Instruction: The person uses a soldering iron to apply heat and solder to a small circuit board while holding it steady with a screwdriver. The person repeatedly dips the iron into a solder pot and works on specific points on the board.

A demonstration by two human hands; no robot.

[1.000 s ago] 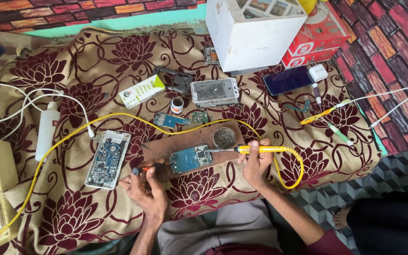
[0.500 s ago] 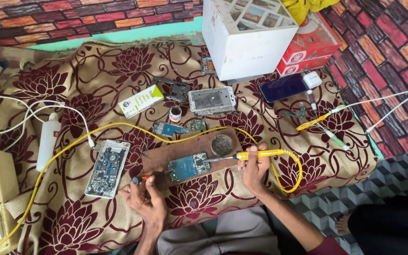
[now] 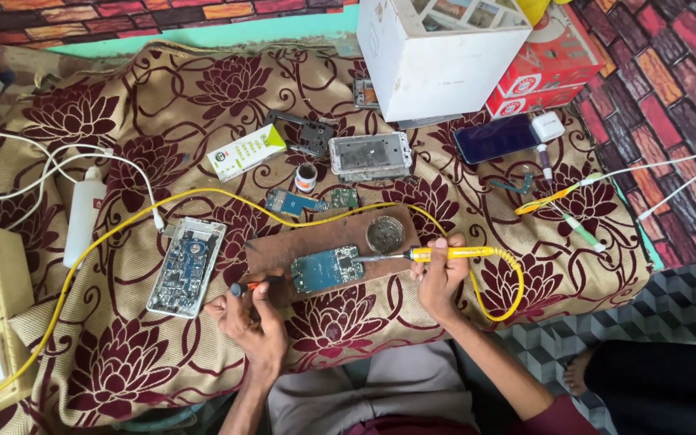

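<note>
a floral maroon and tan cloth (image 3: 122,354) covers the work surface. a white box (image 3: 437,56) stands at the far edge, a red box (image 3: 545,68) just beside it. nearer lie an opened phone body (image 3: 186,266), a dark phone (image 3: 497,137), a metal phone frame (image 3: 370,154) and a white bottle (image 3: 84,217). on a brown board (image 3: 283,250) rests a blue-green circuit board (image 3: 326,269), near a round tin (image 3: 385,234). the right hand (image 3: 438,278) has its grip closed around a yellow soldering iron (image 3: 445,254), lying left to right, tip toward the circuit board. the left hand (image 3: 253,318) pinches a small orange-tipped tool (image 3: 253,284) just left of it.
</note>
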